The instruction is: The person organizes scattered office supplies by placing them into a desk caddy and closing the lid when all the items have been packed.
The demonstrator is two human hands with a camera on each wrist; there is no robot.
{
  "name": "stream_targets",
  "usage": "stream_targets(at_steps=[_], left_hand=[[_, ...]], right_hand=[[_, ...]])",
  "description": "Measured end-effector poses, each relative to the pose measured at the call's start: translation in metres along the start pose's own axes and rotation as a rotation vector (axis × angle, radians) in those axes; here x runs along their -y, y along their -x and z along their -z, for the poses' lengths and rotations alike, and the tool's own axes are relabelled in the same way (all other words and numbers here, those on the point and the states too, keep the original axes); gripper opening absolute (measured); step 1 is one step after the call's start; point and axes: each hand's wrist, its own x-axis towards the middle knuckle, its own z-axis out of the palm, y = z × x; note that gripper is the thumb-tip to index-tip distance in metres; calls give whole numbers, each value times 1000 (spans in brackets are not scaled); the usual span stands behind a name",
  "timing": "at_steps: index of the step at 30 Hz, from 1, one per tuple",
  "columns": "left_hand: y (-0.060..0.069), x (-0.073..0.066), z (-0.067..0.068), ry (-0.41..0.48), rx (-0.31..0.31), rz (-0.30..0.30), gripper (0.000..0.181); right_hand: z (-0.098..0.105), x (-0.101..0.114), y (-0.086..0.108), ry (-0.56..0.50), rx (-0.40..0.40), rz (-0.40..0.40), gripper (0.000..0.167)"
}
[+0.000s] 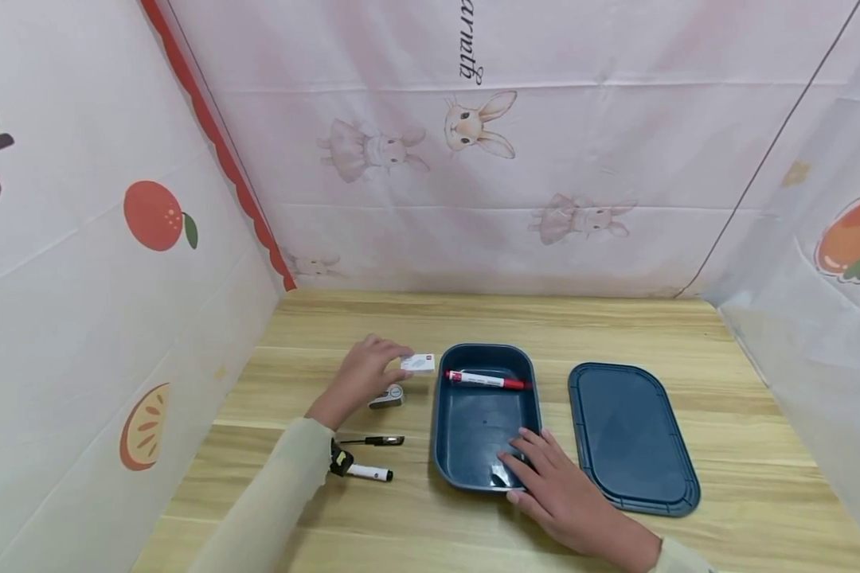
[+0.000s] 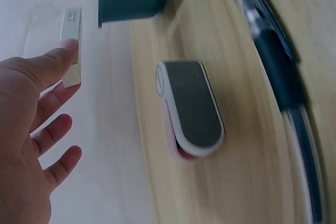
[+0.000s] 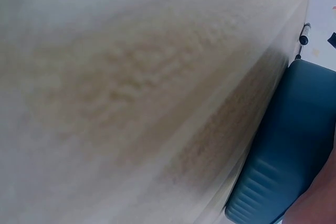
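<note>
White small box (image 1: pixel 419 363), pinched between thumb and fingers of the person's left hand (image 1: pixel 368 372). Long axis sideways, free end pointing right at the blue container (image 1: pixel 471 436), just short of its left rim. Left hand is nearer that rim; right hand (image 1: pixel 555 495) has fingers spread over the container's corner closest to its own arm. Red-capped marker (image 1: pixel 484 380) lies crosswise inside, beyond the right fingertips. Grey stapler (image 1: pixel 387 396) just under the left thumb; black pen (image 1: pixel 385 441) and white marker (image 1: pixel 369 473) by the left wrist. Blue lid (image 1: pixel 634 438) flat, beyond the right hand's outer side. Left rim looks like the edge to mind; room runs over the container floor between red-capped marker and right fingers.
</note>
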Motion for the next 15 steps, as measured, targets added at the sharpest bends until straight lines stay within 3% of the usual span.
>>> stream_targets(at_steps=[15], left_hand=[[-18,-22,-8,-30,7,-28,39]], right_hand=[[1,1,-1,6,6,-3,53]])
